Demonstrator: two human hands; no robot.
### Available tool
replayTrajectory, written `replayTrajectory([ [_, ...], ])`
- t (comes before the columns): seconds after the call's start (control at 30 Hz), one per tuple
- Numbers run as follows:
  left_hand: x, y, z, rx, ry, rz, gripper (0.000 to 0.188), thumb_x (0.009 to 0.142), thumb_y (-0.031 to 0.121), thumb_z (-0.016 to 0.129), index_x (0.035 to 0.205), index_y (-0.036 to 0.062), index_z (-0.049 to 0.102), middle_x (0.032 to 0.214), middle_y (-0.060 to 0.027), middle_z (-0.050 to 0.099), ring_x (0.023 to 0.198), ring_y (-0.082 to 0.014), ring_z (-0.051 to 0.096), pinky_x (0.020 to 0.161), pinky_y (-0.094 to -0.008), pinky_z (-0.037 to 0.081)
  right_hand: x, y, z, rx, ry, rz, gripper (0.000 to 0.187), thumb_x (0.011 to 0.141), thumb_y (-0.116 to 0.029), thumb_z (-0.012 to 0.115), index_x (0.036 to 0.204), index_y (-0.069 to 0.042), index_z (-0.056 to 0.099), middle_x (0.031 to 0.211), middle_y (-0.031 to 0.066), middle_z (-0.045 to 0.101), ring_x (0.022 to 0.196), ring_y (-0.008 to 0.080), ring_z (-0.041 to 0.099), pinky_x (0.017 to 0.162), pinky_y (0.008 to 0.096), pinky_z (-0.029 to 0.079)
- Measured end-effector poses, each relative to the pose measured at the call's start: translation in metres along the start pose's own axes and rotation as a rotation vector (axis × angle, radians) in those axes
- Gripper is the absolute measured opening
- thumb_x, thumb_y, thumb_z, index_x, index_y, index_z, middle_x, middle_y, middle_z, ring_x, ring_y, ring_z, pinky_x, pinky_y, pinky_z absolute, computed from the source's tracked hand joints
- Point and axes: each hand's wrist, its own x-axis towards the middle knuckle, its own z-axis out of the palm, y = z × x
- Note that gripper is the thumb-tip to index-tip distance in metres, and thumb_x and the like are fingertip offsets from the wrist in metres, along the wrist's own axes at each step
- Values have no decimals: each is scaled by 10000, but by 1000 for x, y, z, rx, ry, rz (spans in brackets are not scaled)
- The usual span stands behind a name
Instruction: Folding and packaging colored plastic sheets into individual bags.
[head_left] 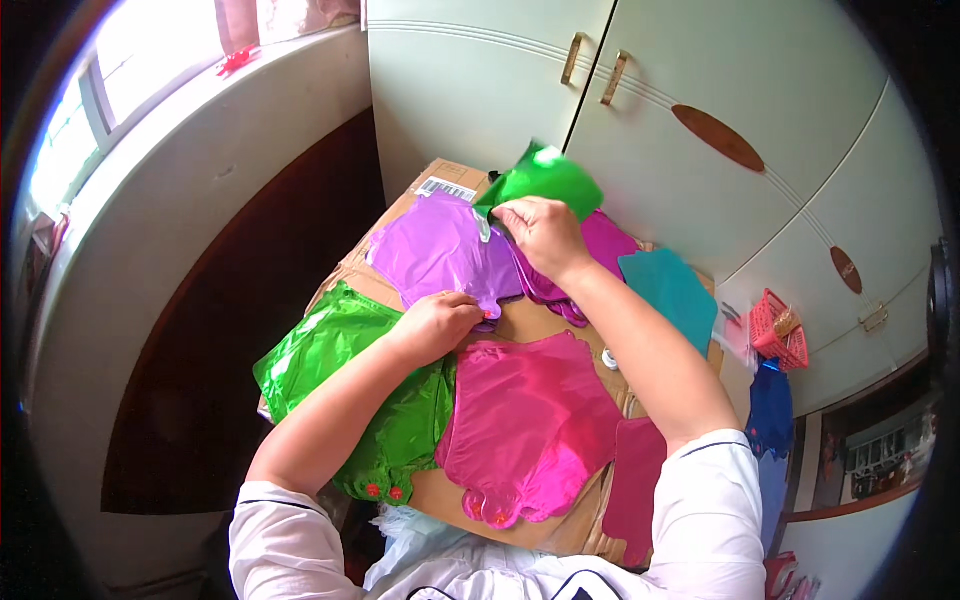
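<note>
My right hand (pixel 546 238) is closed in a pinch on a shiny green foil piece (pixel 550 182), lifted and bent over at the back of the cardboard. My left hand (pixel 440 325) has its fingers curled at the lower edge of a flat purple foil piece (pixel 445 250), beside a small red dot. Below that hand lie green foil pieces (pixel 330 345) with scalloped tabs and red dots. A stack of pink foil pieces (pixel 535 420) rests in front of me. Partly beneath my right wrist is a magenta foil piece (pixel 607 243).
The cardboard (pixel 450 492) serves as the work surface. To the right are a teal foil piece (pixel 670 292), a dark pink piece (pixel 635 480) and a pink basket (pixel 778 335). White cabinets (pixel 480 90) stand behind, and a curved wall with a window (pixel 150 60) is at left.
</note>
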Motion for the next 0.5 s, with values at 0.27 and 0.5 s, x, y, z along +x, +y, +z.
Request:
replayTrajectory([
  [0.27, 1, 3, -1, -13, 29, -28, 183, 825, 56, 627, 995, 30, 691, 1033, -135, 672, 923, -303, 663, 817, -385, 545, 98, -50, -46, -43, 419, -326, 172, 873, -234, 652, 825, -75, 699, 733, 128, 658, 664, 329, 637, 615, 417, 501],
  [0.5, -5, 0, 0, -37, 96, -48, 161, 824, 68, 640, 968, 27, 699, 1009, -135, 679, 892, -297, 671, 802, -376, 549, 13, -41, 3, -82, 55, -583, 115, 788, -95, 671, 897, -84, 704, 882, 67, 695, 778, 240, 631, 762, 376, 497],
])
